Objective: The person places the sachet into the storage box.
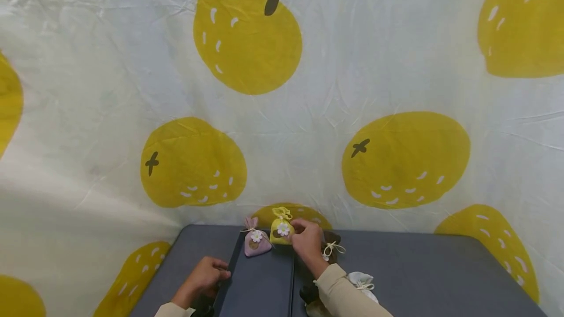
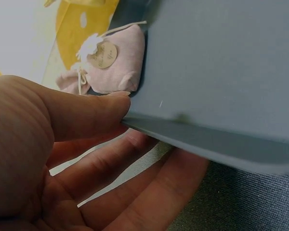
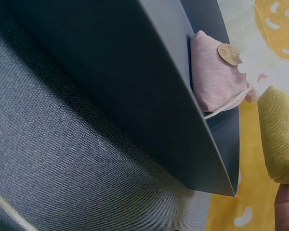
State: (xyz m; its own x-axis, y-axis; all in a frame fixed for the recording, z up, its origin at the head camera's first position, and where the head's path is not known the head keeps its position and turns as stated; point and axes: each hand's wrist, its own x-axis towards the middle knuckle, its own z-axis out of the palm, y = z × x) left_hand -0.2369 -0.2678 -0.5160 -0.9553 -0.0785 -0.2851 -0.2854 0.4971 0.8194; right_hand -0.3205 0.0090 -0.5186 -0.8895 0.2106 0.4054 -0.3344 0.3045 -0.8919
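Left hand (image 1: 206, 275) pinches tray (image 1: 259, 283), yellow pouch (image 1: 280, 229) in right hand (image 1: 308, 241).

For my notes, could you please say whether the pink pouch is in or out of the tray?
In: the pink pouch is within the walls of the tray.

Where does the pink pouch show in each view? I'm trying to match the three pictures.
Head: pink pouch low, just left of centre, beside the yellow pouch.
Left wrist: pink pouch at upper left, its tied neck towards the left edge.
Right wrist: pink pouch at upper right, neck towards the right edge.
Shared landmark: the dark tray, with the pink pouch at its end in all three.
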